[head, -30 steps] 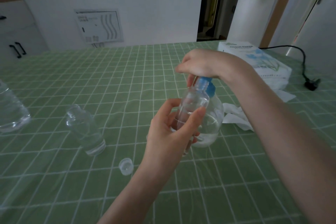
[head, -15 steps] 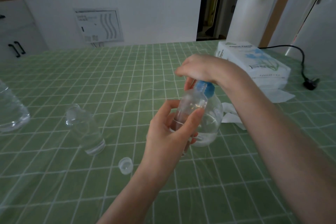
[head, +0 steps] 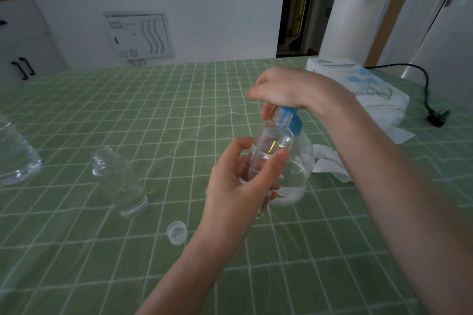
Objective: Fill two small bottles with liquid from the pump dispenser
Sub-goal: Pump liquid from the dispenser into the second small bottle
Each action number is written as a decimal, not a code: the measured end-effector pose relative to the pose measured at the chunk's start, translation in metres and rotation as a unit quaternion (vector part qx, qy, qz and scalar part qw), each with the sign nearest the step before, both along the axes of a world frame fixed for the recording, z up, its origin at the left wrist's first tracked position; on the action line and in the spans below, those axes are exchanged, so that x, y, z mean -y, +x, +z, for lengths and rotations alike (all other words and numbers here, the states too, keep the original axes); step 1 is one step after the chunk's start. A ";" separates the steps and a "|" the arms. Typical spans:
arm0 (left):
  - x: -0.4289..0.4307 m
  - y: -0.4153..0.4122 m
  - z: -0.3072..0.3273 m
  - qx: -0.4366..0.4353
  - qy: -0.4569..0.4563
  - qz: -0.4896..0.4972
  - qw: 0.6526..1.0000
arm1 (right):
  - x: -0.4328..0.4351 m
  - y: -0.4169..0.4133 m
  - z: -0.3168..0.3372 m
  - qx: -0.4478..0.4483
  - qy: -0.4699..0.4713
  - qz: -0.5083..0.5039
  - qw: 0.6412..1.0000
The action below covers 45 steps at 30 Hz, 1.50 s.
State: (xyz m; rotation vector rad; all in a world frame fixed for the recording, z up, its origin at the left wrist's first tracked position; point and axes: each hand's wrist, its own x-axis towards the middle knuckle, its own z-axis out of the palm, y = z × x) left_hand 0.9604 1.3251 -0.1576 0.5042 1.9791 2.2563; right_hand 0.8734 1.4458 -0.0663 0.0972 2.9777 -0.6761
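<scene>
Filling, seemingly midway: gripping held bottle (head: 271,146) in left hand (head: 238,186) at the spout, pressing pump dispenser (head: 299,166), standing on table (head: 179,100), with right hand (head: 289,89) curled over its head; second bottle (head: 119,179) standing uncapped nearby, apparently holding liquid.

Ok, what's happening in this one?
A person is filling a small bottle from the pump dispenser. The left hand holds it with its mouth up at the blue pump, while the right hand grips the pump head from above. A second small bottle stands uncapped on the table, a loose cap nearby.
</scene>
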 end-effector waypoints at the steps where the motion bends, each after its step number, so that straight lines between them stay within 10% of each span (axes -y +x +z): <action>1: 0.000 0.000 0.000 0.000 0.001 0.001 1.000 | 0.000 0.000 -0.001 0.000 -0.002 0.001 1.000; 45: 0.001 -0.002 -0.005 -0.010 -0.006 0.004 1.000 | 0.000 0.001 -0.004 -0.006 -0.005 0.007 1.000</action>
